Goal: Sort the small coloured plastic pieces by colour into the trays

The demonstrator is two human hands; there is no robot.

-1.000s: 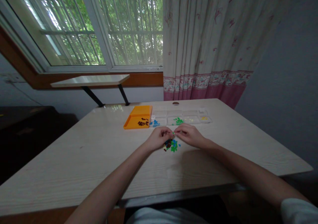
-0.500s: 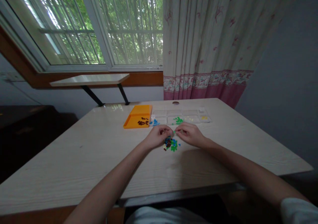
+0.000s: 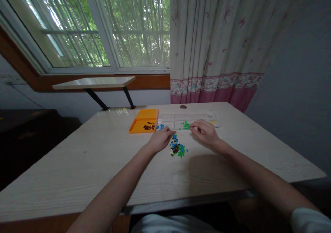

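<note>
A mixed pile of small plastic pieces (image 3: pixel 176 149) in brown, green, blue and pale yellow lies on the table. At its upper left, my left hand (image 3: pixel 161 139) rests with fingers curled together, the tips beside a few blue pieces (image 3: pixel 174 136). My right hand (image 3: pixel 205 132) is at the clear divided tray (image 3: pixel 181 117), thumb and forefinger close together beside the small green pieces (image 3: pixel 185 125) in one compartment. Whatever either hand may hold is too small to make out. Blue pieces (image 3: pixel 160 126) sit at the tray's left end, partly behind my left hand.
An open orange case (image 3: pixel 144 114) with brown pieces (image 3: pixel 149 127) stands left of the tray. Yellow pieces (image 3: pixel 213 122) are in the tray's right end. Behind the pale wooden table (image 3: pixel 103 164) are a small raised shelf (image 3: pixel 95 82), a window and a curtain (image 3: pixel 207 53).
My hands have parted. The right one, which pinched a green piece, has moved up and right to the green compartment; the left has shifted slightly left, uncovering more of the pile.
</note>
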